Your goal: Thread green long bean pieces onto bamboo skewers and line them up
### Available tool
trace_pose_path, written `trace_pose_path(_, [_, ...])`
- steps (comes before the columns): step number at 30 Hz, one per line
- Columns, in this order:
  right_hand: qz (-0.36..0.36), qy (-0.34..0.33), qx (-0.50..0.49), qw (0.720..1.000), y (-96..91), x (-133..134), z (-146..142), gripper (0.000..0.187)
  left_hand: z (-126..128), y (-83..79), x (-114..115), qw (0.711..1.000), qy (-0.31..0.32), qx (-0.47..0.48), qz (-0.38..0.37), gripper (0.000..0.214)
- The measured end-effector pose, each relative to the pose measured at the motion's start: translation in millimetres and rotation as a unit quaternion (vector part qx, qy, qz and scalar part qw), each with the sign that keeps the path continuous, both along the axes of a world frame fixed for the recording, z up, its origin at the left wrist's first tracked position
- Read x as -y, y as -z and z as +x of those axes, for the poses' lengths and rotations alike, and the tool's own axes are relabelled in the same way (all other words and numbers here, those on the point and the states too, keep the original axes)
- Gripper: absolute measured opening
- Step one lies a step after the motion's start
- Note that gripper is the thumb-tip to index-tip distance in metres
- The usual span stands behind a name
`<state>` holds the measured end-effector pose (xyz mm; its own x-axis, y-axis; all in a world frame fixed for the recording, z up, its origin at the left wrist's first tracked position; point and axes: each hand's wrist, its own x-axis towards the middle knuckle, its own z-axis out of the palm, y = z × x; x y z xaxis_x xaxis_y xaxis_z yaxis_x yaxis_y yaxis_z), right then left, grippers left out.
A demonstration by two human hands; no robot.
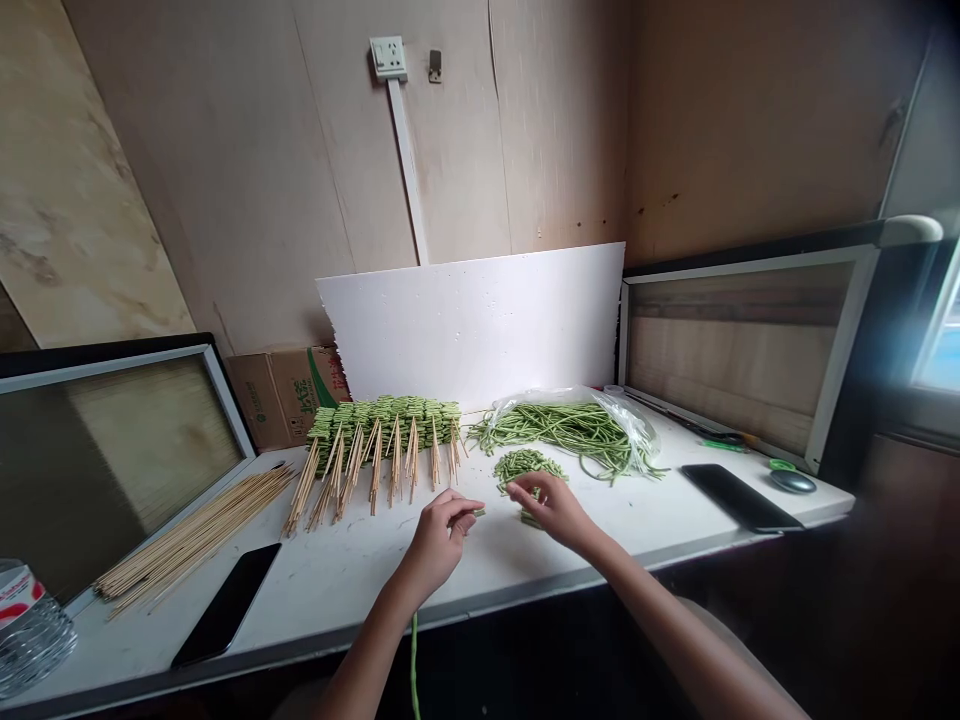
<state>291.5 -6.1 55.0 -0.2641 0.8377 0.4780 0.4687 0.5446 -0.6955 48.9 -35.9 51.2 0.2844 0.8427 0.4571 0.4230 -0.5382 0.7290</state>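
Note:
My left hand (pixel 442 535) is closed round a long green bean (pixel 414 665). One short end sticks out past the fingertips, and the rest hangs down behind the wrist over the table's front edge. My right hand (pixel 551 510) hovers just in front of a heap of short bean pieces (pixel 529 463), its fingers curled in together; whatever they may hold is hidden. Below that hand lie a few more cut pieces (pixel 529 520), partly covered. Behind, a clear plastic bag (pixel 637 425) lies open around whole long beans (pixel 559 428).
Bean-loaded skewers (pixel 390 410) are stacked at the back, sticks forward. Bare bamboo skewers (pixel 199 530) lie left, near a black phone (pixel 229 605) and water bottle (pixel 34 630). At right are a dark flat device (pixel 739 498) and mouse (pixel 793 481). A white board (pixel 480 325) stands behind.

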Motion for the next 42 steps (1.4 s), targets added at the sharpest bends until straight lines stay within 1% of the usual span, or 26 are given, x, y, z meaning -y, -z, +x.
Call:
trace_pose_path(2, [-0.028,-0.062,-0.022,0.997,-5.0,10.2,-8.2,0.042,3.4,0.3,0.4,1.0,-0.004,0.023,-0.01,0.029])
trace_pose_path(3, [-0.028,-0.082,-0.027,0.996,-6.7,15.1,-12.4,0.04,5.2,0.1,0.8,0.999,-0.005,0.035,-0.019,0.032])
trace_pose_path(5, [-0.007,-0.098,-0.026,0.995,-8.7,22.5,-19.2,0.035,7.8,-1.1,1.9,0.998,-0.001,0.052,-0.038,0.036])
trace_pose_path(7, [0.02,-0.101,-0.026,0.994,-10.0,25.4,-22.0,0.03,8.1,-3.6,3.4,0.997,0.004,0.055,-0.056,0.037])
trace_pose_path(9, [0.039,-0.088,-0.043,0.994,-11.3,23.9,-20.2,0.029,5.7,-7.0,4.9,0.997,0.009,0.043,-0.071,0.033])
trace_pose_path(11, [0.045,-0.067,-0.068,0.994,-13.5,20.6,-15.1,0.028,1.9,-10.6,6.1,0.996,0.011,0.027,-0.083,0.027])
trace_pose_path(13, [0.045,-0.053,-0.08,0.994,-16.8,18.4,-9.8,0.027,-1.6,-14.2,7.3,0.996,0.002,0.022,-0.086,0.026])
trace_pose_path(16, [0.051,-0.061,-0.067,0.995,-21.7,20.8,-6.8,0.025,-2.7,-20.0,10.3,0.998,-0.013,0.019,-0.062,0.025])
trace_pose_path(19, [0.061,-0.093,-0.045,0.993,-23.7,27.4,-11.3,0.022,0.5,-25.6,15.3,1.0,-0.003,0.01,-0.026,0.022])
trace_pose_path(21, [0.069,-0.107,-0.042,0.991,-22.8,31.1,-16.5,0.019,3.0,-28.6,19.1,1.0,0.005,0.0,-0.013,0.021])
trace_pose_path(24, [0.083,-0.109,-0.052,0.989,-19.8,33.4,-23.6,0.012,6.0,-31.7,24.3,1.0,0.0,-0.015,-0.005,0.021])
trace_pose_path(27, [0.097,-0.11,-0.052,0.988,-17.5,33.4,-26.9,0.003,9.2,-33.3,28.9,0.999,0.005,-0.037,-0.001,0.025])
trace_pose_path(29, [0.099,-0.118,-0.048,0.987,-17.8,33.7,-26.9,0.012,11.6,-33.3,31.3,0.999,0.015,-0.052,-0.001,0.03])
trace_pose_path(32, [0.08,-0.146,-0.047,0.985,-21.8,36.8,-25.8,0.022,13.7,-31.5,32.4,0.998,0.036,-0.059,-0.013,0.03])
trace_pose_path(35, [0.051,-0.186,-0.047,0.98,-27.6,42.3,-25.5,0.023,11.4,-29.8,29.7,0.996,0.063,-0.045,-0.032,0.028])
trace_pose_path(37, [0.035,-0.2,-0.041,0.978,-30.0,43.8,-24.8,0.02,7.2,-30.3,26.7,0.997,0.059,-0.033,-0.046,0.028])
trace_pose_path(39, [0.037,-0.182,-0.036,0.982,-29.2,39.8,-21.4,0.015,2.1,-32.2,23.7,0.997,0.037,-0.025,-0.059,0.032])
trace_pose_path(40, [0.045,-0.158,-0.032,0.986,-27.3,35.1,-18.3,0.014,-0.3,-33.3,22.4,0.997,0.025,-0.022,-0.063,0.035])
trace_pose_path(42, [0.067,-0.091,-0.017,0.993,-20.2,21.1,-8.9,0.02,-3.8,-35.4,20.7,0.998,0.008,-0.018,-0.065,0.041])
